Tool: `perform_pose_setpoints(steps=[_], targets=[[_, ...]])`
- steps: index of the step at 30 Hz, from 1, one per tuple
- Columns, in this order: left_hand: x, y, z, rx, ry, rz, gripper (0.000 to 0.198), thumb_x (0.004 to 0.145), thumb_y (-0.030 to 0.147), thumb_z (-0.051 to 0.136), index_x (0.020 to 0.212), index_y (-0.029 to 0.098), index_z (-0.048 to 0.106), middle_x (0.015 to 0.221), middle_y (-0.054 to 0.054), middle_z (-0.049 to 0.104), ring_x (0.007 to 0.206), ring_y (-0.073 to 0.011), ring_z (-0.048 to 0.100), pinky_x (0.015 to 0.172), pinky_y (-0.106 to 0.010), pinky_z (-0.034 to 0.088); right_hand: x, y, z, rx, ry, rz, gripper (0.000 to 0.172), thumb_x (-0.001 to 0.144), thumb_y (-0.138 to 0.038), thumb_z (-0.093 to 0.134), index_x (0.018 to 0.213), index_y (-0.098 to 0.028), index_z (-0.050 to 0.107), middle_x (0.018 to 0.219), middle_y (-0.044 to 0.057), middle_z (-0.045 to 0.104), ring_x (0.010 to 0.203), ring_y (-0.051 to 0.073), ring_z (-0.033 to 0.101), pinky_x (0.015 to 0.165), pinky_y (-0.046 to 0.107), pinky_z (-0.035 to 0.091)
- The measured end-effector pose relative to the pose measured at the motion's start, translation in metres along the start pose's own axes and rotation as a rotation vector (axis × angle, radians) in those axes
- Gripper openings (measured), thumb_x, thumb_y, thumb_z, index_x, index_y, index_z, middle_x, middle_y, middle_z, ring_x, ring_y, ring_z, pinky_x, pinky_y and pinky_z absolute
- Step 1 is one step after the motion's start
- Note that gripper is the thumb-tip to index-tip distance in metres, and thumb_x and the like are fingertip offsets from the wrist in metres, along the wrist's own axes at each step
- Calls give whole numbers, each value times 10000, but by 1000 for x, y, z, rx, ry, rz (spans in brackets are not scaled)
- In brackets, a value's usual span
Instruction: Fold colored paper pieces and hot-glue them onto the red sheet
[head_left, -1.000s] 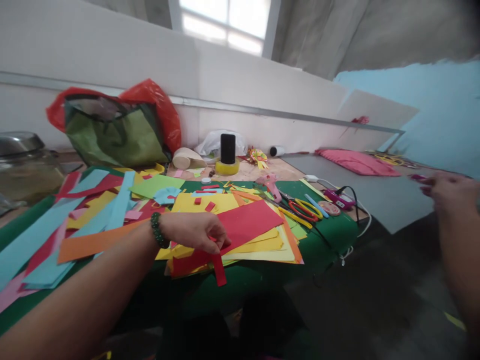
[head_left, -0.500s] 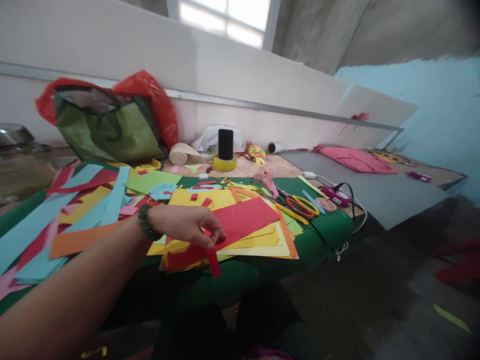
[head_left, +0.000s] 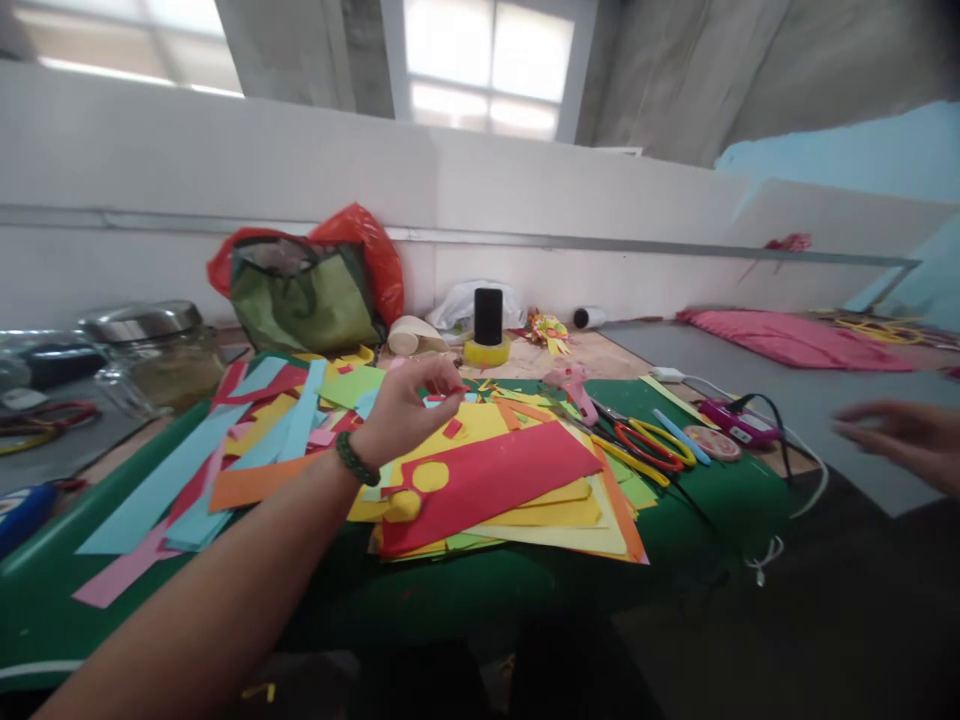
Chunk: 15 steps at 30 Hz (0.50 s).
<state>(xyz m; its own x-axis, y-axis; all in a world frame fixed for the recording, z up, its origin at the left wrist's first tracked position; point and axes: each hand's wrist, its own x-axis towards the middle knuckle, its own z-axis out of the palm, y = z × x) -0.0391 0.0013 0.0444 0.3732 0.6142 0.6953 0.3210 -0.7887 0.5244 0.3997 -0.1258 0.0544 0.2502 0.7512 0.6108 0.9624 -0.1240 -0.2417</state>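
My left hand (head_left: 416, 405), with a dark green bead bracelet (head_left: 354, 458) at the wrist, is raised over the paper pile. Its thumb and fingers pinch a small red paper piece (head_left: 463, 389), mostly hidden. Below lies a long red paper sheet (head_left: 517, 465) on top of yellow sheets (head_left: 536, 508). A yellow paper circle (head_left: 431, 476) rests on the red sheet, and a curled yellow piece (head_left: 403, 506) is beside it. At the far right edge, slightly blurred, my right hand (head_left: 904, 440) stretches its fingers out over the grey board, holding nothing that I can see.
A pink glue gun (head_left: 574, 388), scissors (head_left: 652, 445) and a purple device (head_left: 739, 422) with cables lie right of the pile. Coloured strips (head_left: 187, 470) cover the left of the green mat (head_left: 67, 590). Behind stand a glass jar (head_left: 161, 365), a green bag (head_left: 307, 305) and a phone (head_left: 488, 315).
My left hand has risen away from the red sheet, and the red strip hanging from it no longer shows. My right hand has come into view. Yellow pieces now show on the sheet. The view has turned left.
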Motion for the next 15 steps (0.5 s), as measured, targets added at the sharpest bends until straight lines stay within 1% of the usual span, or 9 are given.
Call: perform_pose_setpoints(steps=[2, 3, 4, 6, 8, 9, 11, 13, 15], targets=[[-5, 0, 6, 200, 50, 161, 98, 787, 217, 573, 689, 203, 576, 779, -52, 646, 788, -180, 594, 751, -309, 481, 6, -51, 16, 193, -170, -135, 653, 745, -837, 450, 760, -243, 720, 682, 116, 708, 548, 185, 620, 483, 314, 451], [-7, 0, 7, 284, 49, 224, 104, 794, 197, 559, 692, 208, 579, 799, -56, 656, 811, -185, 604, 766, -314, 481, 6, -82, 27, 299, -227, -248, 542, 790, -746, 515, 836, -250, 730, 710, 92, 719, 562, 184, 630, 497, 305, 477], [-9, 0, 9, 358, 44, 272, 116, 801, 183, 547, 694, 212, 582, 804, -56, 662, 815, -186, 611, 768, -314, 481, 4, -113, 40, 392, -241, -382, 420, 851, -623, 540, 924, -256, 729, 744, 71, 730, 579, 178, 641, 522, 296, 503], [-12, -1, 10, 482, 45, 326, 140, 817, 169, 531, 695, 217, 582, 794, -51, 665, 786, -179, 613, 748, -308, 477, -1, -169, 69, 541, -157, -671, 273, 917, -385, 523, 1088, -252, 689, 784, 40, 745, 609, 158, 665, 592, 275, 544], [-14, -2, 10, 564, 65, 364, 162, 835, 164, 517, 693, 216, 577, 780, -49, 662, 749, -173, 605, 724, -305, 468, -2, -209, 98, 638, -51, -856, 285, 932, -249, 497, 1172, -246, 651, 934, 46, 765, 777, 167, 717, 731, 279, 573], [-14, -2, 10, 590, 74, 384, 172, 843, 164, 509, 693, 214, 576, 776, -51, 662, 736, -172, 600, 713, -304, 462, -1, -221, 110, 674, -12, -901, 293, 939, -216, 489, 1191, -243, 637, 975, 47, 764, 818, 165, 723, 752, 275, 576], [-15, -2, 11, 619, 74, 408, 189, 860, 167, 490, 699, 209, 578, 770, -54, 661, 716, -169, 591, 697, -300, 450, 3, -232, 129, 723, 77, -941, 264, 949, -189, 494, 1165, -229, 641, 1003, 54, 761, 861, 162, 726, 772, 266, 579], [-16, 0, 12, 608, 49, 385, 197, 868, 176, 476, 707, 207, 585, 775, -54, 664, 709, -164, 586, 692, -298, 443, 9, -231, 139, 744, 134, -954, 212, 952, -187, 509, 1095, -220, 662, 961, 55, 764, 841, 156, 726, 760, 255, 582], [-17, 4, 13, 516, 14, 324, 158, 850, 207, 502, 722, 207, 592, 789, -52, 666, 723, -164, 587, 705, -301, 446, 13, -227, 143, 754, 147, -958, 189, 954, -194, 510, 1029, -222, 681, 928, 55, 764, 832, 155, 726, 754, 255, 586]])
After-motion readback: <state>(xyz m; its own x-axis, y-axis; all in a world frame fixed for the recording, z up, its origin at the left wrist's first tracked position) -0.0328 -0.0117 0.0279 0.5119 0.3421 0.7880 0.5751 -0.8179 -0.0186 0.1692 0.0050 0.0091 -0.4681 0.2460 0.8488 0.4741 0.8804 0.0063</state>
